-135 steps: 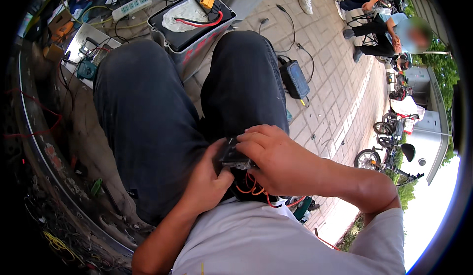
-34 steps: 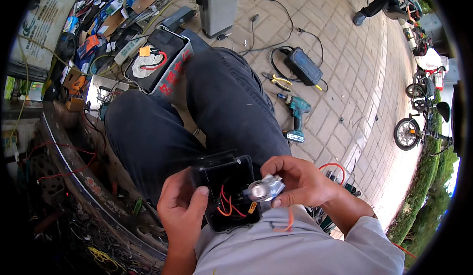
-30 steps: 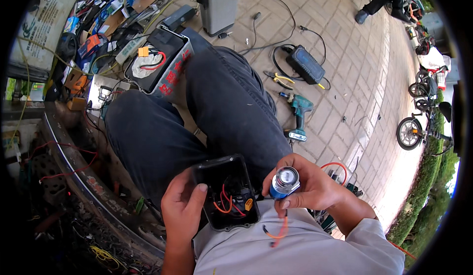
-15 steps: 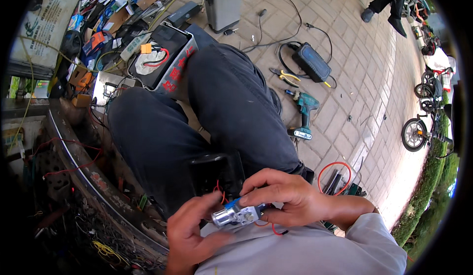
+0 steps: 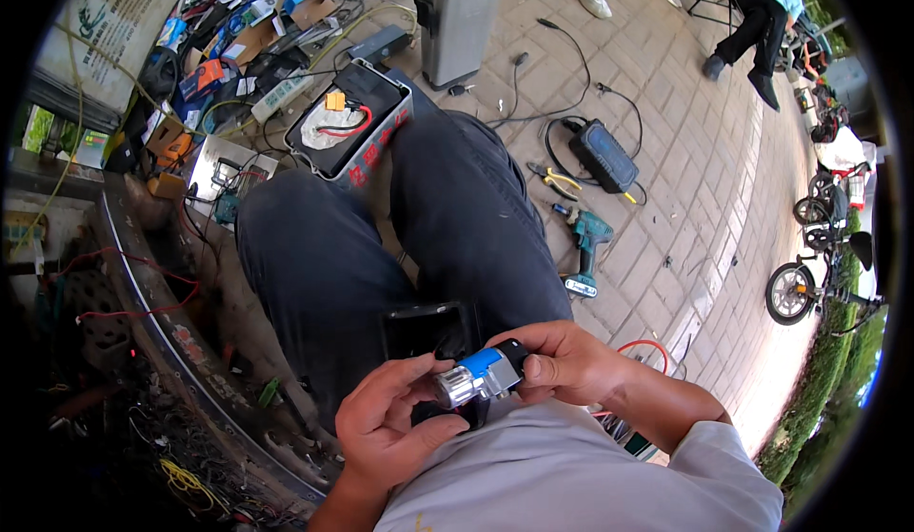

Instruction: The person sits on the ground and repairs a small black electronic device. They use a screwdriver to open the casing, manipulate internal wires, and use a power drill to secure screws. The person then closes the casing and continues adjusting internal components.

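My right hand (image 5: 566,365) pinches a small silver metal cylinder with a blue band and a black end (image 5: 484,372); its thumb and fingers close on the black end. My left hand (image 5: 395,413) is curved round the silver end, fingers and thumb apart; whether a fingertip touches the metal I cannot tell. Just beyond the part, an open black case (image 5: 400,327) sits between my thighs, its inside dark. Both hands are close above my lap.
On the paving to the right lie a green cordless drill (image 5: 588,246), yellow-handled pliers (image 5: 555,181) and a black charger (image 5: 606,156) with cables. A box with a red-wired connector (image 5: 357,122) stands past my knees. Two other people are at the far right. Cluttered parts and wires fill the left.
The cylinder has turned, so its blue band now faces up and its bolted side is out of sight. My right grip has moved onto the black end. The view has shifted slightly.
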Tool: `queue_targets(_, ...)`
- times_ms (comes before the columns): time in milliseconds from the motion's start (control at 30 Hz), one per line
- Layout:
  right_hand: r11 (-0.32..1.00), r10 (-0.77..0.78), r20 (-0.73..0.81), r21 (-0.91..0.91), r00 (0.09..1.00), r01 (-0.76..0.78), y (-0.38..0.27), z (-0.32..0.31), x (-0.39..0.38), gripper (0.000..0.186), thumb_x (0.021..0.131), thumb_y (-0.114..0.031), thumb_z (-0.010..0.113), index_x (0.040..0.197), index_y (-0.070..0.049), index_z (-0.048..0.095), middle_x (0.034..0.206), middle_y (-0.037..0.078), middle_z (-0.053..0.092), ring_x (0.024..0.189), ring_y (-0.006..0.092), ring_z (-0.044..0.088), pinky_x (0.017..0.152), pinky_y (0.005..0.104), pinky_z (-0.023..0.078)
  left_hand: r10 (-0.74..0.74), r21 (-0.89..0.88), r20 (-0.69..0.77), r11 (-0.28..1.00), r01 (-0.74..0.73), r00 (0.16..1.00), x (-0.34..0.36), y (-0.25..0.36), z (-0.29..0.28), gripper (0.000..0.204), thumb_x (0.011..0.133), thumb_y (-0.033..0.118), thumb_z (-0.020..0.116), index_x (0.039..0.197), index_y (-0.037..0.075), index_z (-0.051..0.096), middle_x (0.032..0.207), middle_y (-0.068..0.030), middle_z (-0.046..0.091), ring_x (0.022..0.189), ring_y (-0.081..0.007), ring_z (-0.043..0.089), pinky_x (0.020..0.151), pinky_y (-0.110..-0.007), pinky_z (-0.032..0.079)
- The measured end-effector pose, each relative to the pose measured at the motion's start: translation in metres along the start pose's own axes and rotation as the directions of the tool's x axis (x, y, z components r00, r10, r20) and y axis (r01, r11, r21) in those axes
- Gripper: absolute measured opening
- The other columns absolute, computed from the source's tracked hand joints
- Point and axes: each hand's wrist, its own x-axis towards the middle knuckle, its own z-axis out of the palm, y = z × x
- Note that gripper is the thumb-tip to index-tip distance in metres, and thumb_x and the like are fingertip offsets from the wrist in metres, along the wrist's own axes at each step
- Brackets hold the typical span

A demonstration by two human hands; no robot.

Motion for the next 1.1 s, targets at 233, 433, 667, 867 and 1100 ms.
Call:
queue_targets(233, 0.975, 0.056, 0.044, 0.214, 0.997, -0.064, 0.009, -0.009, 0.006, 0.055, 0.093, -0.028, 0.068, 0.135, 0.002, 0.049, 0.071, -0.003, 0.041, 0.061, 0.0085, 0.033, 0.058, 0.0251, 0.031, -0.055, -0.184, 0.066, 0.981, 0.066, 0.996, 0.009, -0.020, -0.007, 0.017, 0.087, -0.002, 0.067, 0.103, -0.009, 0.066, 0.104, -0.0191, 0.064, 0.088, -0.0195, 0.065, 0.074, -0.031, 0.056)
queue_targets(433, 0.982, -0.098, -0.117, 0.152, 0.988, 0.115, 0.008, -0.008, 0.003, 0.054, 0.092, -0.028, 0.070, 0.132, 0.003, 0.051, 0.083, 0.000, 0.053, 0.065, 0.0095, 0.039, 0.064, 0.0261, 0.037, -0.059, -0.215, -0.238, 0.977, 0.006, 0.969, 0.012, -0.015, -0.015, 0.019, 0.098, 0.012, 0.056, 0.093, -0.005, 0.062, 0.083, -0.0131, 0.065, 0.071, -0.0162, 0.064, 0.063, -0.030, 0.054)
queue_targets(667, 0.947, -0.298, -0.314, -0.219, 0.902, 0.237, 0.001, 0.012, 0.000, 0.043, 0.092, -0.013, 0.069, 0.129, 0.002, 0.054, 0.100, 0.001, 0.060, 0.089, 0.0059, 0.055, 0.079, 0.0216, 0.047, -0.277, 0.435, -0.306, 0.811, 0.393, 0.911, -0.013, -0.001, -0.014, 0.043, 0.088, 0.003, 0.068, 0.126, -0.012, 0.052, 0.102, -0.0177, 0.068, 0.091, -0.0171, 0.067, 0.079, -0.027, 0.054)
queue_targets(867, 0.772, -0.459, -0.321, -0.606, 0.828, 0.193, 0.007, 0.020, -0.005, 0.040, 0.086, -0.008, 0.073, 0.122, 0.003, 0.058, 0.092, 0.002, 0.058, 0.071, 0.0045, 0.051, 0.061, 0.0220, 0.044, -0.320, 0.334, -0.248, 0.858, 0.391, 0.914, 0.007, -0.018, -0.001, 0.050, 0.091, 0.006, 0.063, 0.135, -0.010, 0.046, 0.114, -0.0151, 0.061, 0.103, -0.0186, 0.061, 0.091, -0.030, 0.048)
queue_targets(1100, 0.341, -0.729, -0.184, -0.933, 0.659, 0.117, 0.007, 0.035, -0.015, 0.040, 0.076, -0.009, 0.078, 0.111, 0.001, 0.062, 0.090, 0.011, 0.064, 0.058, 0.0185, 0.058, 0.050, 0.0291, 0.047, -0.145, 0.217, -0.149, 0.960, 0.175, 0.978, 0.008, -0.034, 0.014, 0.059, 0.088, 0.006, 0.061, 0.141, -0.010, 0.039, 0.138, -0.0194, 0.048, 0.126, -0.0253, 0.049, 0.109, -0.037, 0.035)
